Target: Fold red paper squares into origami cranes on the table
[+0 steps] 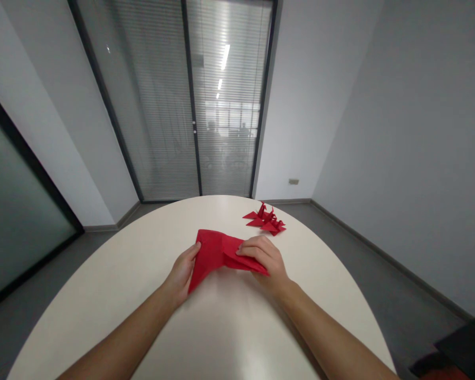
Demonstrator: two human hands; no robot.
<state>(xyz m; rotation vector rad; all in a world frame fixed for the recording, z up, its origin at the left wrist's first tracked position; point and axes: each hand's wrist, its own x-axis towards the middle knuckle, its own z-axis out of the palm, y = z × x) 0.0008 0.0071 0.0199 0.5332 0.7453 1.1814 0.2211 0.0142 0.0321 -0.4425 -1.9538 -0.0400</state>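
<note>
A sheet of red paper (210, 250), partly folded, is held above the near middle of the table between my two hands. My left hand (182, 274) grips its left edge, thumb on the front face and the other fingers behind, out of sight. On the right, my right hand (267, 261) pinches the folded part, fingers on top and the thumb hidden below. A crease runs down the paper between the hands, and its right half lies in layers. Beyond my right hand, several red folded paper cranes (267, 219) stand close together on the table.
The round white table (142, 264) spreads under my arms, its curved edge on both sides. Behind it are a glass door with blinds (229, 132) and a wall socket (293, 181). A dark object (465, 345) sits at the lower right, off the table.
</note>
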